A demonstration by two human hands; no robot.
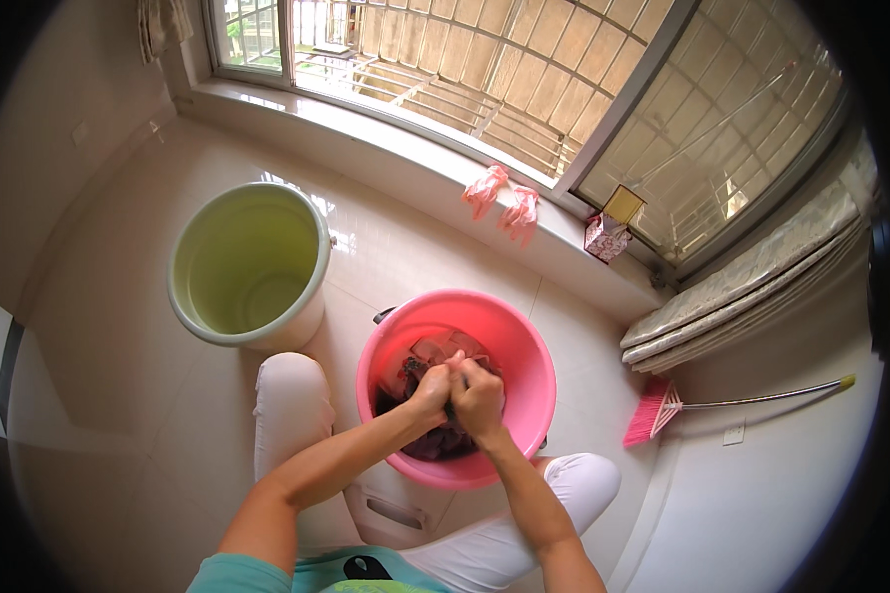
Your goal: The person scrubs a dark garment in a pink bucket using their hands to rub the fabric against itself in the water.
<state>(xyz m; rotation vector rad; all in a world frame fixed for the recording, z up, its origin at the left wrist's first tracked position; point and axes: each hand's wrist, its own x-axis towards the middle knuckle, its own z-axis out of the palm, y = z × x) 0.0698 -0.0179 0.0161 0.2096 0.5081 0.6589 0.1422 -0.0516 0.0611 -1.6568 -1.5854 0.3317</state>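
Note:
Between my knees stands a pink plastic tub [523, 356] with dark handles at its sides. Dark wet-looking cloth [439, 445] lies bunched in it, along with a paler, reddish piece of fabric [452, 345] and a patterned bit at the left. Over the tub, my left hand [433, 394] and my right hand [479, 393] are pressed together, knuckles close. Both are clenched on a bunch of dark cloth, most of which my fingers hide. Whether any water lies under the fabric cannot be seen.
A large pale green bucket [313, 300] stands to the left on the tiled floor. Pink rubber gloves [519, 213] and a tissue box [607, 237] rest on the windowsill ledge [386, 159]. At right, a pink broom [654, 415] leans by the wall below a gathered curtain [742, 278].

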